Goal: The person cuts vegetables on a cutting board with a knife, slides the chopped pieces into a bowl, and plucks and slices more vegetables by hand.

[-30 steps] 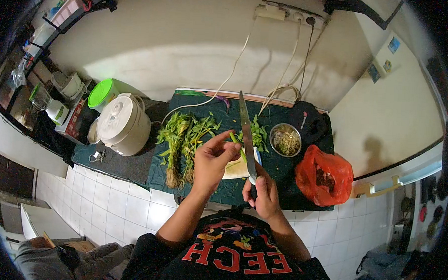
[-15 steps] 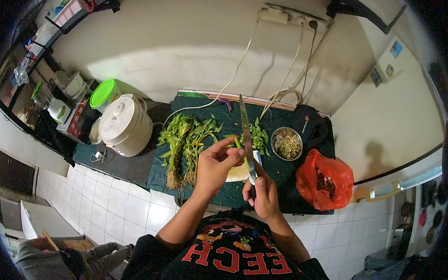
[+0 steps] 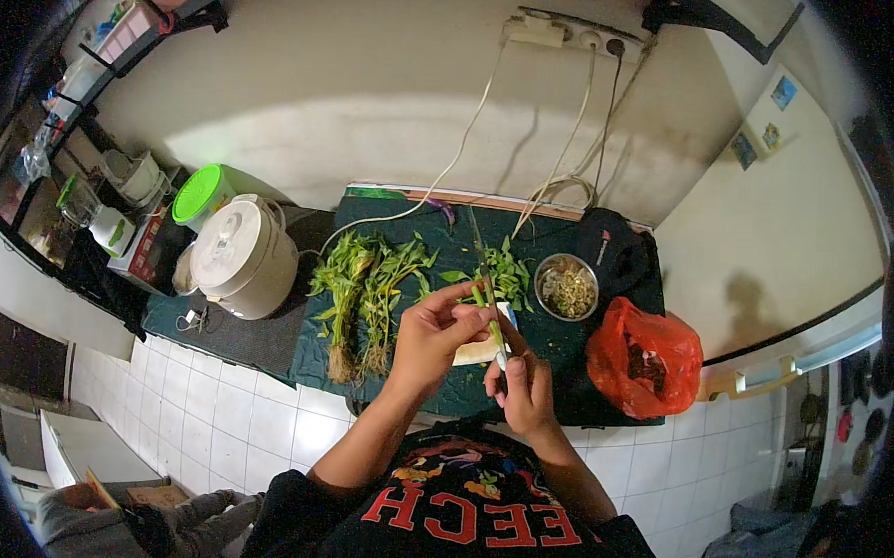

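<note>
My left hand [image 3: 429, 340] pinches a green vegetable stem [image 3: 479, 294] between thumb and fingers. In my right hand [image 3: 524, 392] is a knife [image 3: 480, 249], its long blade pointing away from me and turned nearly edge-on. The blade lies against or very close to the stem; contact is hard to make out. Below the hands, a pale cutting board [image 3: 476, 354] is partly hidden. Loose green leaves [image 3: 508, 278] lie just beyond it. To the left rest bunches of leafy greens with roots [image 3: 343, 284] on the dark green table cover [image 3: 427, 393].
Right of the leaves stands a metal bowl [image 3: 595, 303] of chopped pieces, near a red plastic bag [image 3: 654, 338] and a black cap-like item [image 3: 613, 248]. A purple eggplant-like vegetable [image 3: 440, 211] lies by the wall. A white rice cooker [image 3: 253, 271] stands left; another person's legs [image 3: 187, 522] show lower left.
The knife blade has turned to a thinner, more edge-on angle and tilted slightly left. My left hand and the stem have shifted slightly right, closer to the knife handle.
</note>
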{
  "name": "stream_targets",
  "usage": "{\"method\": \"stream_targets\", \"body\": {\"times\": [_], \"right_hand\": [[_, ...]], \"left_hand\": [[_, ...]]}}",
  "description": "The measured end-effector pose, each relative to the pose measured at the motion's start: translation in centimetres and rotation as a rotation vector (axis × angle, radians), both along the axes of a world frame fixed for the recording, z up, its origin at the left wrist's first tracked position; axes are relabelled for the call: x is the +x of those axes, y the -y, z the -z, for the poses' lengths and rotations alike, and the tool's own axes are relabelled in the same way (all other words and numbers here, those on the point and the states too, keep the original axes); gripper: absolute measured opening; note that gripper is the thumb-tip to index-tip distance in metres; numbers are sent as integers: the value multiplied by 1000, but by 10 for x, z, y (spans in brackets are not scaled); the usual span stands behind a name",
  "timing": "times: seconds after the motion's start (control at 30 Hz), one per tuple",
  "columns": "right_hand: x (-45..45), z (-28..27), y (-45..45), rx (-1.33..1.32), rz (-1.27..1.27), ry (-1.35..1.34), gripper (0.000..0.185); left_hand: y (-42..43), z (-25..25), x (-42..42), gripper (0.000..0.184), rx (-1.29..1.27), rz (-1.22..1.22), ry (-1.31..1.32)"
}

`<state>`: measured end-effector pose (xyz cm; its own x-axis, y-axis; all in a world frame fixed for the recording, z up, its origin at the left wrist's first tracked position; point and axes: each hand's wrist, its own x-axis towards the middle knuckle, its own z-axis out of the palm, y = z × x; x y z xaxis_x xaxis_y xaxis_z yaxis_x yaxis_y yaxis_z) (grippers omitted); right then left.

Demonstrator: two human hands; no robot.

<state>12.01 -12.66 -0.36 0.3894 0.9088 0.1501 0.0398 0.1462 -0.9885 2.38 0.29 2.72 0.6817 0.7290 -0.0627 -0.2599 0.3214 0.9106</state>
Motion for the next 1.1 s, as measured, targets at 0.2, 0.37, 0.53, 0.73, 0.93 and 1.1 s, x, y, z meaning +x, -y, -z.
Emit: {"method": "stream_targets", "body": {"times": [0.2, 0.37, 0.53, 0.73, 0.93, 1.1], "right_hand": [[2, 8, 1, -4, -4, 23, 55], [-4, 1, 1, -1, 19, -24, 53], [-3, 7, 2, -7, -19, -1, 53], [-4, 1, 4, -46, -32, -70, 53], [-7, -1, 5, -7, -37, -38, 54], [-12, -9, 4, -5, 18, 31, 73]], "left_hand": [[1, -2, -1, 39, -47, 4, -2], [-4, 0, -7, 40, -68, 42, -84], [-4, -4, -11, 43, -75, 101, -70], [-4, 1, -12, 41, 9, 43, -69], [-3, 4, -13, 38, 49, 30, -75], [-1, -2, -13, 36, 22, 30, -86]]}}
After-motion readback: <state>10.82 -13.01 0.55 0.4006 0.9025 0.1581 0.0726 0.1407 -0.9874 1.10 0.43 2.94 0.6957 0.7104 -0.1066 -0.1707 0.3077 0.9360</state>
